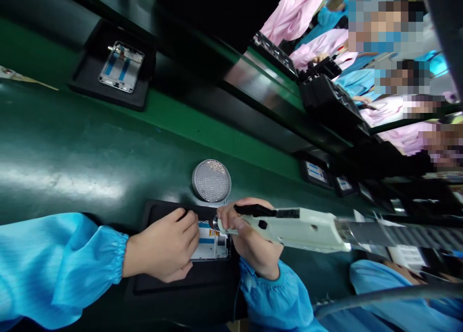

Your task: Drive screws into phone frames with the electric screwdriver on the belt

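Observation:
A silver phone frame [210,251] with blue strips lies on a black tray [159,286] in front of me. My left hand [166,245] grips its left end with curled fingers, covering that part. In my right hand [255,240] is a pale electric screwdriver [307,229], held almost level, its body pointing right. The driver's nose is over the frame's upper edge; whether the bit touches a screw is hidden. Just beyond the frame stands a round dish [211,181] with a perforated, dotted plate, close to my right fingers.
Another phone frame [122,67] rests on a black tray at upper left, near tweezers [25,77]. More framed trays [315,172] line the green bench to the right. A dark ledge runs along the back. A grey cable [390,293] and a co-worker's blue sleeve [383,283] are at lower right.

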`<state>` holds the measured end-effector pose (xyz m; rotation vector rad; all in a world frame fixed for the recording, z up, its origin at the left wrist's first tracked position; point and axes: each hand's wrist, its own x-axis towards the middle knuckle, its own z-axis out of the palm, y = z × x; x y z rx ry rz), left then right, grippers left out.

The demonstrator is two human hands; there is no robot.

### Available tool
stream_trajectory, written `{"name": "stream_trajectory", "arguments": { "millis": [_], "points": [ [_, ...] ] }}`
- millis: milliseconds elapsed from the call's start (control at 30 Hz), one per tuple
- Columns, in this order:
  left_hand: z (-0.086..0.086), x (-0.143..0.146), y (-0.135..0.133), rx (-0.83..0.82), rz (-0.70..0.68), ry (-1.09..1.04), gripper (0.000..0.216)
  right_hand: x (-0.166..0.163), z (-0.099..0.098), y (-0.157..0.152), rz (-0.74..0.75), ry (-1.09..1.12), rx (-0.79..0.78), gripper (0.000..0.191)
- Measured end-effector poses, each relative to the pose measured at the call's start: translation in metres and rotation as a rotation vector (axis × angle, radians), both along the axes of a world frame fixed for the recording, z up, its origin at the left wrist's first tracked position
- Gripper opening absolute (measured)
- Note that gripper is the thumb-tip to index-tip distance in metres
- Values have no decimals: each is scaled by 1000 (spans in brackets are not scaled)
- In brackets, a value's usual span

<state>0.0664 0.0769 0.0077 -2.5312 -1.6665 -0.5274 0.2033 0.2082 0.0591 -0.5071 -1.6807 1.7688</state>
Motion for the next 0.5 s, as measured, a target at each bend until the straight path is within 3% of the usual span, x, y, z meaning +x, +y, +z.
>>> {"name": "stream_trajectory", "arguments": {
  "millis": [500],
  "points": [
    [2, 2, 0, -29, -7, -28, 46, -2, 0, -7, -22, -4, 31, 18]
  ]
}}
